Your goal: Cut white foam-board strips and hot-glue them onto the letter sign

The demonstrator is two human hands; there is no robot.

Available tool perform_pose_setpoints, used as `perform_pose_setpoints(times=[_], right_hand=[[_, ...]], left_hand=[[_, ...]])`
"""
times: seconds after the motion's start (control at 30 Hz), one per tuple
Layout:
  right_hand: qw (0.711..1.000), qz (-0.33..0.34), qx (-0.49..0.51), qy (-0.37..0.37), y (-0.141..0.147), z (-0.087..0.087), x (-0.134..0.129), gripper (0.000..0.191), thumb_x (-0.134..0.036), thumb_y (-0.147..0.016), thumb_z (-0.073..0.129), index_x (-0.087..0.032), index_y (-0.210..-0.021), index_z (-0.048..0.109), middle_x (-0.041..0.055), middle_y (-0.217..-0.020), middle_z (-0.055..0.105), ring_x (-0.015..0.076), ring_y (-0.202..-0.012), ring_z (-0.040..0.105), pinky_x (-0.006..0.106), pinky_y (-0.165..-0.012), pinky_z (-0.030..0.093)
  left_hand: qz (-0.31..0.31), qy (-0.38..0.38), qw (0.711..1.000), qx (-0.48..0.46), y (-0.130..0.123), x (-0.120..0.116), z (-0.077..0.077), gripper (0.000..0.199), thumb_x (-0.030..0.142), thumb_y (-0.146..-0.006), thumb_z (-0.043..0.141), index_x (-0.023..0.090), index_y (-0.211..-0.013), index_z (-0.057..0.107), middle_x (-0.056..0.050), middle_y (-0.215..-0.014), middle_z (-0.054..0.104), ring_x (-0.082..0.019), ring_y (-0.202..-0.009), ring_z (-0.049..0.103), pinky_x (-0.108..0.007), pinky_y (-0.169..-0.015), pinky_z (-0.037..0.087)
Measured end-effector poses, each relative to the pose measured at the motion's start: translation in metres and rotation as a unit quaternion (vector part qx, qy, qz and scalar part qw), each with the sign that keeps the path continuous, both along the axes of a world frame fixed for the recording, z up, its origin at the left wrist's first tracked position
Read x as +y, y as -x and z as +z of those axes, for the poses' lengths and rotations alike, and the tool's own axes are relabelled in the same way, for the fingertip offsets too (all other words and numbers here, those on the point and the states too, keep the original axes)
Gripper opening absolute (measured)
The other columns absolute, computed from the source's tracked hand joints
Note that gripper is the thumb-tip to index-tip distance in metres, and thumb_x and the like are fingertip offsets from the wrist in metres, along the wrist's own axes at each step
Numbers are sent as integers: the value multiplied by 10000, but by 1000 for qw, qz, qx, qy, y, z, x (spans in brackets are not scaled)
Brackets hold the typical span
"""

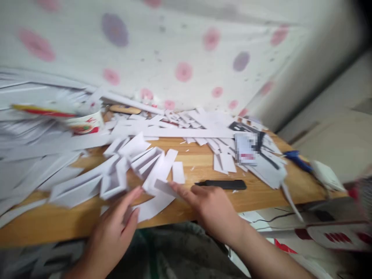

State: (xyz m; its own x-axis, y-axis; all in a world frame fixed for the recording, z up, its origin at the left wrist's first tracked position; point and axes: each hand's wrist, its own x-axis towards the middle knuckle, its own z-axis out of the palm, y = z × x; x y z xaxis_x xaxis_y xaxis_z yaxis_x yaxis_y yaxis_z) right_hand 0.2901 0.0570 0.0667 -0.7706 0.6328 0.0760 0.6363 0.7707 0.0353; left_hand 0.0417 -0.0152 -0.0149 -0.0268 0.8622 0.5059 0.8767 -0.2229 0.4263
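Left hand (119, 228): thumb and forefinger parted beside a curved white paper piece (157, 207); any grip cannot be told. Right hand (213, 207): forefinger extended, touching a narrow paper strip (166, 187) at its ten o'clock; a pinch cannot be confirmed. On the wooden table (58, 229), folded paper forms (119, 170) lie at the left hand's twelve o'clock, a black utility knife (225, 184) at the right hand's one o'clock.

- Illumination: moderate, diffuse on the tabletop (200, 158); source out of view.
- Shadows: soft, beside the left hand (113, 228); space below the tabletop dim; upper right corner nearly black.
- Tone: white papers (162, 166) pale, thin in detail.
- Focus: patterned curtain (151, 46) soft; left and right margins smeared.
- Distortion: wide-angle stretching toward the edges.
- Pixelation: blocky patch over one card (246, 149).
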Motion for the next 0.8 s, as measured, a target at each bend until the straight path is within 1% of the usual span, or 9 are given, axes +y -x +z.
perform_pose_setpoints(times=[0.07,0.13,0.2,0.3,0.47,0.63,0.8], right_hand=[[1000,14,-6,-14,-1,-5,1,818,-35,-788,481,-301,-1506,195,-22,-751,623,150,-623,609,259,-534,371],[999,31,-6,-31,-1,-10,2,857,-5,-757,471,-292,-1511,183,-30,-732,610,148,-605,601,260,-523,356],[998,46,-7,-47,0,-13,1,873,14,-737,458,-283,-1512,187,-36,-718,601,142,-586,591,262,-511,338],[996,60,-18,-69,3,-13,-1,862,7,-731,466,-275,-1507,216,-40,-695,590,136,-562,579,266,-502,317],[992,73,-41,-92,11,-9,0,811,-22,-759,490,-270,-1496,259,-44,-667,577,139,-548,583,274,-494,312],[988,85,-59,-113,16,-8,2,801,-18,-746,495,-270,-1481,300,-44,-665,591,130,-532,587,273,-476,294],[986,91,-66,-122,18,-7,5,754,-61,-779,526,-264,-1473,314,-49,-656,598,115,-510,570,275,-468,278]], left_hand=[[3,17,1000,7,-8,0,12,367,204,-897,440,210,-1256,517,-58,-1149,691,-194,-1027,664,-320,-906,548],[13,24,1000,4,-11,0,16,367,155,-876,427,194,-1223,542,-54,-1128,695,-192,-1063,641,-325,-925,536],[23,29,999,4,-12,0,16,380,129,-860,424,173,-1215,550,-65,-1138,684,-195,-1082,624,-332,-939,527],[27,27,999,12,-13,-2,13,401,108,-846,422,146,-1225,549,-89,-1170,661,-207,-1100,605,-351,-963,511],[17,33,999,9,-13,0,12,467,37,-800,392,138,-1229,546,-85,-1133,668,-200,-1068,606,-343,-931,524],[5,44,999,-5,-13,1,14,506,2,-763,387,123,-1226,549,-85,-1154,662,-205,-1111,578,-366,-980,502],[-4,54,998,-26,-11,0,10,569,-8,-742,382,120,-1279,522,-88,-1174,659,-208,-1138,574,-373,-985,507]])
